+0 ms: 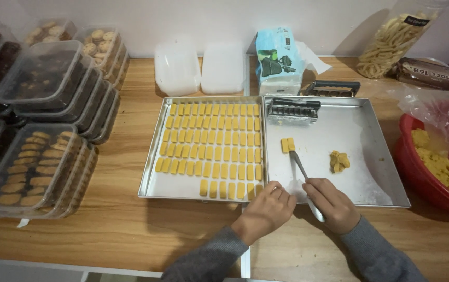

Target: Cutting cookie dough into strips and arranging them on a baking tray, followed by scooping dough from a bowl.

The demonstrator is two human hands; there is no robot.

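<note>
My right hand (pixel 332 202) grips a thin metal spatula (pixel 300 167) whose tip lies next to two small yellow dough pieces (pixel 287 144) on the right metal tray (pixel 360 130). My left hand (pixel 270 208) rests with curled fingers on the near edge where the two trays meet, holding nothing I can see. The left metal tray (pixel 148 180) carries several rows of yellow dough pieces (pixel 211 146). A lump of yellow dough (pixel 339 161) sits on the right tray. A metal cutter mould (pixel 293 110) lies at that tray's far left corner.
Stacked clear boxes of cookies (pixel 36 156) fill the left side of the wooden table. Two white lids (pixel 199 68), a tissue pack (pixel 278 60) and a second mould (pixel 331 89) stand behind the trays. A red bowl of dough (pixel 433 172) in plastic sits at right, snack bags behind it.
</note>
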